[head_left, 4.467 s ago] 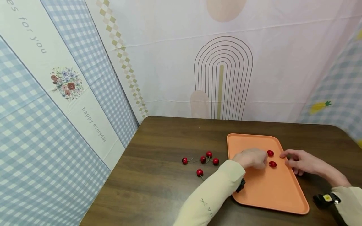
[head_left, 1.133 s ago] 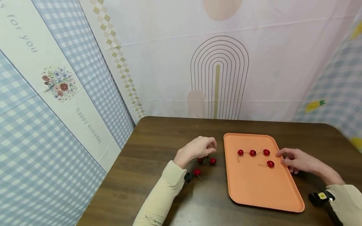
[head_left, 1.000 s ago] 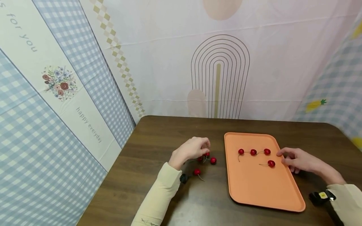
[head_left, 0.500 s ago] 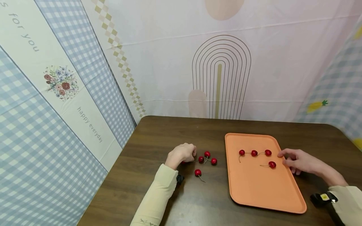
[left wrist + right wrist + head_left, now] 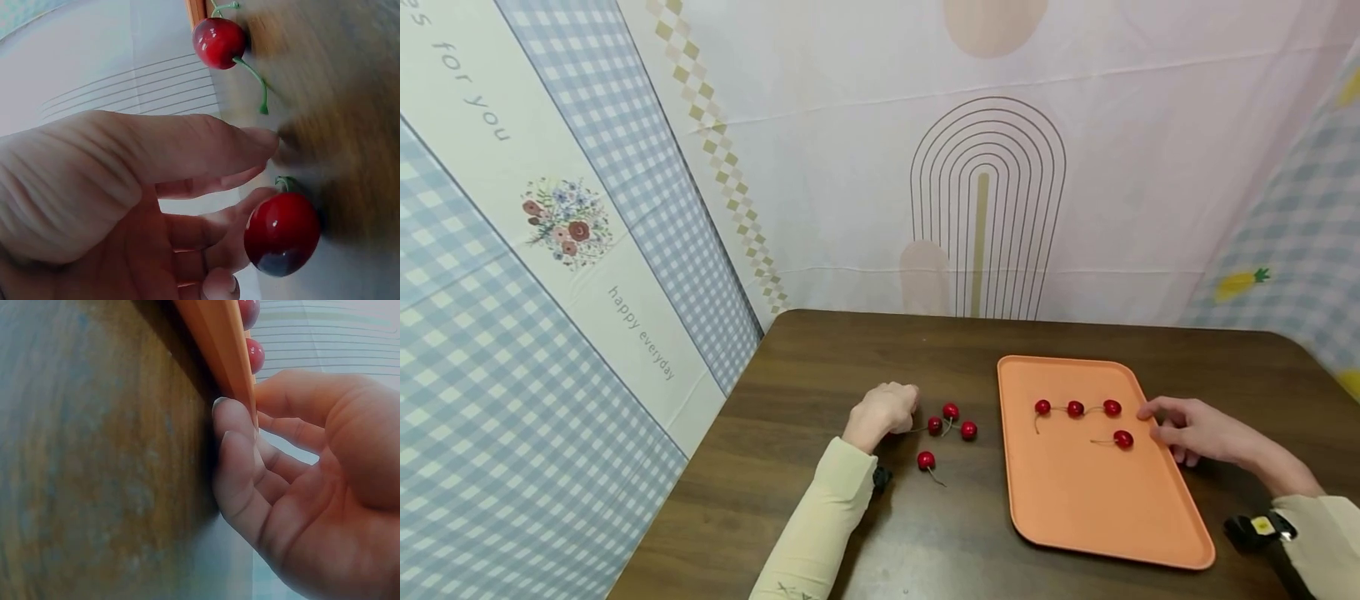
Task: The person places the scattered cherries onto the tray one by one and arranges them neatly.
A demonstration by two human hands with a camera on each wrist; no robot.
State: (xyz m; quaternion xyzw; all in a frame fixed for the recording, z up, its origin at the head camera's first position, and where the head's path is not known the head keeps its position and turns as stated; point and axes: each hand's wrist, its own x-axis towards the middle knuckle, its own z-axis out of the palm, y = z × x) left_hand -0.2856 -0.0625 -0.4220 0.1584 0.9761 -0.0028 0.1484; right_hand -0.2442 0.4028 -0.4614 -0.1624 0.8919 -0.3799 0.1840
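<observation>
Glossy red stemmed cherries, four on a flat orange tray, others beside it.

Beyond the left edge of the table, the white cloth band reads "for you" and "happy everyday"; left sleeve marks are illegible.

Head view high — wrist views close
</observation>
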